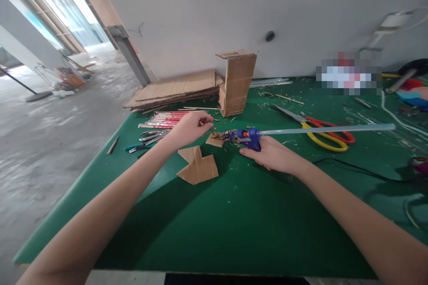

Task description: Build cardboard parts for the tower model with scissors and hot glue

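My right hand (272, 156) grips a blue hot glue gun (249, 137) with a long clear glue stick (327, 129) jutting out to the right. Its nozzle points left at a small cardboard piece (214, 140) on the green table (234, 222). My left hand (190, 127) is closed in a pinch on a thin stick (210, 127) just above that small piece. A larger notched cardboard cutout (198, 167) lies flat below my left hand.
An upright cardboard box form (236, 82) and a stack of flat cardboard sheets (174, 91) stand at the back. Red-wrapped sticks (165, 119), pliers (149, 140) and yellow-red scissors (321, 133) lie around. A black cord (361, 170) runs right. The table's left edge drops to the floor.
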Demonstrator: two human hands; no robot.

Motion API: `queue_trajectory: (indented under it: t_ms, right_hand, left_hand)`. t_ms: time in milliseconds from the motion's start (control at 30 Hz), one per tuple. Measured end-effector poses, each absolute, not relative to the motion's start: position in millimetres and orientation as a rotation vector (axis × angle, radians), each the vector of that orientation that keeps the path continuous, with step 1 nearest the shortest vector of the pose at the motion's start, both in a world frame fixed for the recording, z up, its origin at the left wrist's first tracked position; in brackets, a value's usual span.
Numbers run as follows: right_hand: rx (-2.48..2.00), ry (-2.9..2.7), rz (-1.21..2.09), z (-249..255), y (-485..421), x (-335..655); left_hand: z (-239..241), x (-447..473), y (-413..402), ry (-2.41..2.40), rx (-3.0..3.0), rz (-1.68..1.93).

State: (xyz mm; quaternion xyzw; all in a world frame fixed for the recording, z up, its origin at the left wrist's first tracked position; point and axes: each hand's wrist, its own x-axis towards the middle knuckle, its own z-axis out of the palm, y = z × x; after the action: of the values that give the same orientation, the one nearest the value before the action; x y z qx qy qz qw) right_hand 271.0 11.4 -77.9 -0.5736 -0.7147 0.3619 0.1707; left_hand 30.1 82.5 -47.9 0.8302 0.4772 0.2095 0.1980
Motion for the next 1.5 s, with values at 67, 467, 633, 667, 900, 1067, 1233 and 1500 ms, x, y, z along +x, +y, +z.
queue_trajectory:
  t_ms: [67,467,633,667,900,1067,1233,1500]
  right_hand:
    - [-1.635,-2.026,1.033,-77.7,11.3,270.8]
    - [-1.677,-2.075,1.015,-73.1,10.1,268.4]
    - [-1.676,-2.075,1.024,-72.2,10.0,268.1]
    - [-1.674,-2.073,1.025,-72.0,9.9,268.2]
    - [-1.688,-2.068,1.012,-72.1,9.6,267.6]
    - [-1.679,-2.06,1.014,-73.0,9.5,267.8]
    - [-1.697,-2.058,1.013,-73.4,9.7,267.6]
    - [-1.687,-2.062,1.017,-73.6,10.3,266.8]
  left_hand:
    - [-49.2,29.5,83.2,1.331,2.304,0.593]
    - [-49.1,29.6,82.2,1.332,2.312,0.595]
    - [-50.2,29.0,82.5,1.336,2.303,0.605]
    - [-50.9,28.9,83.0,1.337,2.3,0.604]
    - [-55.7,27.4,86.6,1.328,2.298,0.595]
    - [-53.8,28.5,86.1,1.325,2.319,0.603]
    - [-51.7,30.0,84.6,1.341,2.296,0.589]
    - [-53.0,30.7,83.8,1.319,2.2,0.615]
